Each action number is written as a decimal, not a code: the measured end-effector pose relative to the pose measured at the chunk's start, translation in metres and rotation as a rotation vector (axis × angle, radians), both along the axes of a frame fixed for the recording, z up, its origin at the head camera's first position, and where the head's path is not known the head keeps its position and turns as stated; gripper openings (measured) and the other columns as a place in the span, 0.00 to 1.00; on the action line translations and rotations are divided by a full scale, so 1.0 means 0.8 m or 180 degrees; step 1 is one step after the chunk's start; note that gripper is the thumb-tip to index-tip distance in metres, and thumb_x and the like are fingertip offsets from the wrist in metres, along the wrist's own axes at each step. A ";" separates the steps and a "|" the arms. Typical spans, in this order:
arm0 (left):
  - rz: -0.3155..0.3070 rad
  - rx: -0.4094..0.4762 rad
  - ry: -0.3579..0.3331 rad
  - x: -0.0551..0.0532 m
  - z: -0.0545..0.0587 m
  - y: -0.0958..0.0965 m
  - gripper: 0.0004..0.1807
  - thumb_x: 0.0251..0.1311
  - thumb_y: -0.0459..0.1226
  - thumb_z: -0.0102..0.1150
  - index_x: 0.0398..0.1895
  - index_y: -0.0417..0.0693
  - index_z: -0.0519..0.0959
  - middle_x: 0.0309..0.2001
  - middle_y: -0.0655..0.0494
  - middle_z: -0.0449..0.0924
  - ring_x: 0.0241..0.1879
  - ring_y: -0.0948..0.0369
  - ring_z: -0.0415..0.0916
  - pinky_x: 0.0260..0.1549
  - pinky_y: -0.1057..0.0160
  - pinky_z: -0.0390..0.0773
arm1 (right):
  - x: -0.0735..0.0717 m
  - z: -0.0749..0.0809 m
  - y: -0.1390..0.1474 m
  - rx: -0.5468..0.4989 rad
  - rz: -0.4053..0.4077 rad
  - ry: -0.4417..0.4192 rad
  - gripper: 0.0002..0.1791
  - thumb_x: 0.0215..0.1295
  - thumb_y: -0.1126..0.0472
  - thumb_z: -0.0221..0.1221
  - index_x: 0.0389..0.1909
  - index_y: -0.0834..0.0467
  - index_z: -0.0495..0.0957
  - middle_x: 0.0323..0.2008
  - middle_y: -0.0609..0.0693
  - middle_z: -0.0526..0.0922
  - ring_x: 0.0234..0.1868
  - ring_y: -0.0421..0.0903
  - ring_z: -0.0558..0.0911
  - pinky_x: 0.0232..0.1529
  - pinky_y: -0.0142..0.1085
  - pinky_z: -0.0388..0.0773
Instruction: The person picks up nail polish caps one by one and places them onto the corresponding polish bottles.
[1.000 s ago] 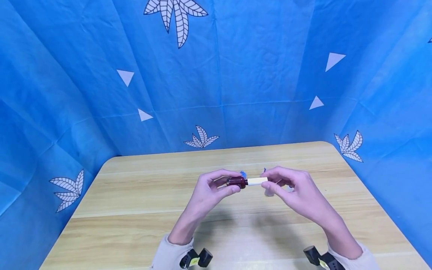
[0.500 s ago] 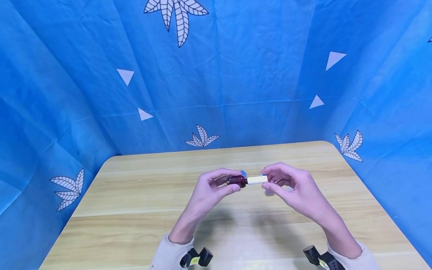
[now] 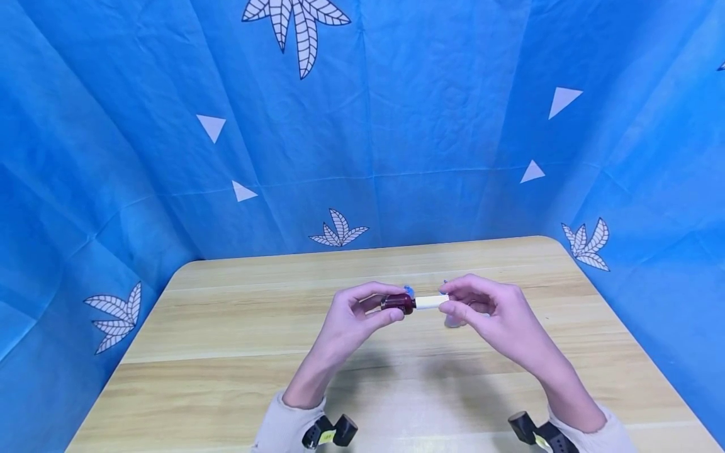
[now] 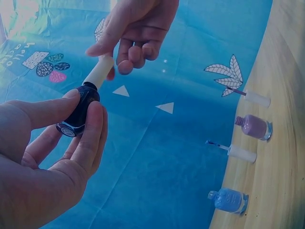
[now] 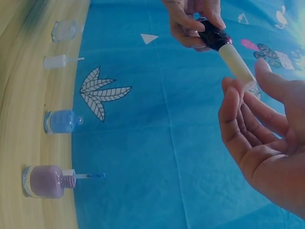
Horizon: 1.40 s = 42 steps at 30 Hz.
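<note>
Held level above the table, a dark red nail polish bottle (image 3: 398, 304) lies between the thumb and fingers of my left hand (image 3: 348, 321). Its long white cap (image 3: 428, 302) is on the bottle and points to the right. My right hand (image 3: 498, 314) has thumb and fingertips at the cap's free end, pinching it. In the right wrist view the thumb's contact with the cap is hard to make out. Behind the hands stand a blue nail polish bottle (image 4: 228, 200) and a lilac nail polish bottle (image 4: 255, 127), both uncapped.
A white brush cap with blue bristles (image 4: 242, 153) and one with a purplish brush (image 4: 257, 98) stand upright, brushes up. A clear bottle (image 5: 64, 31) is farther along the wooden table (image 3: 238, 327). Blue cloth (image 3: 430, 113) hangs around the table's back and sides.
My right hand rises slightly, then lowers, its fingers shifting a little around the cap's end. The left hand and bottle stay almost still.
</note>
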State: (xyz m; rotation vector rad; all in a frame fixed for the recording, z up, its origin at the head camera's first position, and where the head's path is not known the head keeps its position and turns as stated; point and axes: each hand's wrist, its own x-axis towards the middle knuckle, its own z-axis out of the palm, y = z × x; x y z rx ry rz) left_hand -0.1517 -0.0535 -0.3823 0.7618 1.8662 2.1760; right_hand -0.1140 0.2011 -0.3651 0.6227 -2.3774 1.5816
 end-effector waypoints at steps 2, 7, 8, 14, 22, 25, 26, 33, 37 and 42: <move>0.0007 -0.0009 -0.0006 0.000 0.000 0.000 0.17 0.60 0.24 0.69 0.53 0.35 0.84 0.51 0.42 0.85 0.53 0.49 0.84 0.52 0.52 0.84 | 0.000 0.000 0.000 -0.0037 0.0018 0.0016 0.12 0.65 0.66 0.69 0.49 0.56 0.83 0.34 0.46 0.88 0.30 0.46 0.89 0.36 0.38 0.88; -0.0005 0.0002 -0.0013 0.000 0.000 0.000 0.17 0.60 0.23 0.69 0.53 0.35 0.84 0.51 0.41 0.85 0.53 0.49 0.84 0.53 0.52 0.84 | 0.001 0.000 -0.001 -0.0045 0.0045 0.0072 0.12 0.64 0.68 0.69 0.48 0.56 0.83 0.34 0.48 0.88 0.30 0.45 0.89 0.37 0.37 0.88; -0.0007 -0.0006 -0.0004 0.000 0.000 0.000 0.17 0.60 0.23 0.69 0.53 0.35 0.84 0.51 0.41 0.85 0.53 0.48 0.84 0.53 0.52 0.84 | 0.002 0.000 -0.001 -0.0028 0.0030 0.0067 0.11 0.65 0.67 0.69 0.47 0.56 0.83 0.34 0.47 0.88 0.30 0.44 0.89 0.37 0.36 0.88; 0.0008 -0.0055 -0.0016 0.000 0.001 -0.001 0.18 0.60 0.24 0.69 0.55 0.32 0.82 0.51 0.42 0.85 0.53 0.49 0.84 0.53 0.53 0.84 | 0.003 0.000 -0.002 0.0016 -0.0029 0.0038 0.06 0.68 0.63 0.68 0.44 0.54 0.84 0.31 0.43 0.88 0.30 0.43 0.89 0.37 0.35 0.88; 0.0005 -0.0073 -0.0051 0.001 0.002 -0.001 0.20 0.60 0.23 0.68 0.57 0.32 0.82 0.53 0.42 0.85 0.54 0.49 0.83 0.53 0.53 0.84 | 0.000 -0.003 -0.002 -0.0038 0.0051 0.0196 0.13 0.64 0.70 0.69 0.47 0.56 0.82 0.34 0.47 0.87 0.29 0.44 0.88 0.36 0.35 0.88; 0.0000 -0.0094 -0.0024 0.000 0.002 -0.001 0.20 0.60 0.23 0.68 0.57 0.31 0.81 0.53 0.42 0.85 0.54 0.49 0.84 0.53 0.54 0.84 | 0.001 -0.002 -0.002 0.0007 -0.0012 0.0088 0.09 0.66 0.66 0.68 0.45 0.55 0.83 0.32 0.46 0.88 0.29 0.43 0.88 0.35 0.35 0.88; -0.0001 -0.0096 -0.0020 0.000 0.002 -0.001 0.20 0.60 0.22 0.68 0.57 0.31 0.81 0.53 0.42 0.85 0.54 0.49 0.84 0.53 0.54 0.84 | 0.001 -0.001 -0.002 0.0022 -0.0027 0.0053 0.08 0.67 0.64 0.68 0.45 0.54 0.83 0.32 0.45 0.88 0.29 0.43 0.88 0.36 0.35 0.88; -0.0003 -0.0086 -0.0035 0.000 0.002 -0.001 0.19 0.60 0.23 0.68 0.56 0.34 0.83 0.53 0.42 0.85 0.54 0.49 0.83 0.53 0.53 0.84 | 0.001 -0.002 -0.001 0.0042 -0.0053 0.0027 0.05 0.69 0.62 0.66 0.44 0.53 0.84 0.32 0.44 0.88 0.30 0.43 0.89 0.35 0.35 0.88; 0.0003 -0.0090 -0.0050 0.000 0.001 0.000 0.19 0.61 0.23 0.68 0.55 0.36 0.83 0.53 0.42 0.85 0.55 0.49 0.83 0.53 0.53 0.84 | -0.001 -0.003 -0.002 0.0015 0.0003 0.0211 0.13 0.65 0.67 0.69 0.48 0.53 0.82 0.34 0.45 0.87 0.29 0.43 0.88 0.34 0.35 0.87; 0.0007 -0.0092 -0.0050 0.001 0.001 0.000 0.19 0.60 0.23 0.68 0.55 0.35 0.83 0.53 0.42 0.85 0.54 0.49 0.83 0.53 0.53 0.84 | -0.002 -0.004 -0.002 0.0101 -0.0007 0.0338 0.11 0.64 0.68 0.70 0.45 0.52 0.83 0.32 0.42 0.87 0.28 0.42 0.87 0.32 0.33 0.86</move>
